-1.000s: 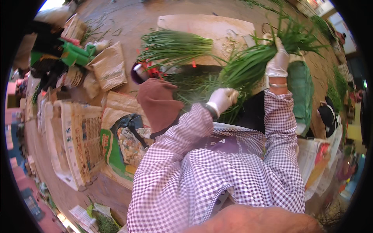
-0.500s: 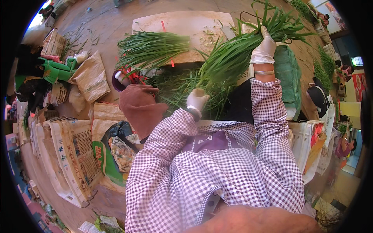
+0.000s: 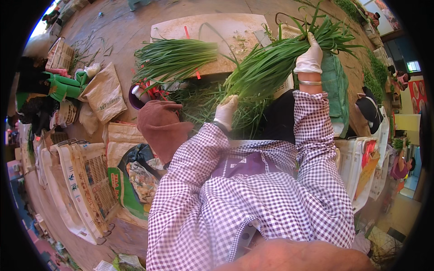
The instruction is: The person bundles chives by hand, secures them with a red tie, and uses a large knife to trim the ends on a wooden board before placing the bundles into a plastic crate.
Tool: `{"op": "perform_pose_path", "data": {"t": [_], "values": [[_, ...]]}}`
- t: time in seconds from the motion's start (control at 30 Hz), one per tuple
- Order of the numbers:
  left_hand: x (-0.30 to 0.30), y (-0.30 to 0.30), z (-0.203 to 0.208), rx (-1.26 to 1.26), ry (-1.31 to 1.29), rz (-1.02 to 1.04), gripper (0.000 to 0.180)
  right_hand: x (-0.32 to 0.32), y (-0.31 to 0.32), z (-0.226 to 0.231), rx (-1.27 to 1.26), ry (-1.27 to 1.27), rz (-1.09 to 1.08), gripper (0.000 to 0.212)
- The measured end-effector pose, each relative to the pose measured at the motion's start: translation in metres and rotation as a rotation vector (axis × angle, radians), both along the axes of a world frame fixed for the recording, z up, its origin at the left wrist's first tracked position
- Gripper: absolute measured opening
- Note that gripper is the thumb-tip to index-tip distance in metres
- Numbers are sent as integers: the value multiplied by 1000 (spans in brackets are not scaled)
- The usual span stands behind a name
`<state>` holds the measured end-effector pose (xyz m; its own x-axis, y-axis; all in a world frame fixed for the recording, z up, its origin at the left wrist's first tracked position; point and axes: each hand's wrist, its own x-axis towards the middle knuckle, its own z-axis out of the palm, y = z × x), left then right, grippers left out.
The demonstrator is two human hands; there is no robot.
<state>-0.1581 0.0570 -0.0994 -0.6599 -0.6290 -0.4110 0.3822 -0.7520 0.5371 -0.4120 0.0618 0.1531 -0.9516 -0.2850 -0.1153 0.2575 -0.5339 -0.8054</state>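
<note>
A large bunch of garlic chives (image 3: 266,63) slants across the front of my body, its long flat leaves hanging down to the left. My right hand (image 3: 310,55), in a thin white glove, is closed around its upper right end. At the bunch's lower left end, my left hand (image 3: 227,111), also gloved, has its fingers pinched together on leaf ends; the exact strands are partly hidden and blurred. Another bunch of garlic chives (image 3: 178,56) lies on a pale board (image 3: 203,27), with a red tie (image 3: 186,31) under it. Loose leaves (image 3: 194,101) are heaped below the board.
A brown cloth (image 3: 162,126) covers something to my left, beside a purple bucket (image 3: 138,97). Plastic crates (image 3: 86,180) stand farther left, near a sack (image 3: 106,92). On the right are a green woven bundle (image 3: 337,95), more crates (image 3: 355,167) and a black hat (image 3: 370,110).
My left hand has moved slightly up and left to the bunch's lower end. The right hand, still holding the bunch, has shifted a little. The view has moved slightly.
</note>
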Motion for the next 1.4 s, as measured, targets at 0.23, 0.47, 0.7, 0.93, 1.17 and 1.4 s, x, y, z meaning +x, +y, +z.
{"op": "perform_pose_path", "data": {"t": [0.23,0.47,0.7,0.93,1.17,1.4], "values": [[15,-7,4,-106,-402,-182,22,1,4,12,-48,-32,-4,12],[0,7,23,-227,-291,-111,34,-13,10,8,-109,2,53,11],[-3,-3,3,117,-67,-86,35,-19,9,-2,-105,8,44,11],[27,-17,-30,-4,-335,-111,28,-37,13,0,-160,62,74,12],[16,2,59,-770,-633,371,43,-18,12,9,-139,32,23,11],[14,-18,64,-1285,-618,491,23,-10,4,5,-103,5,22,13]]}}
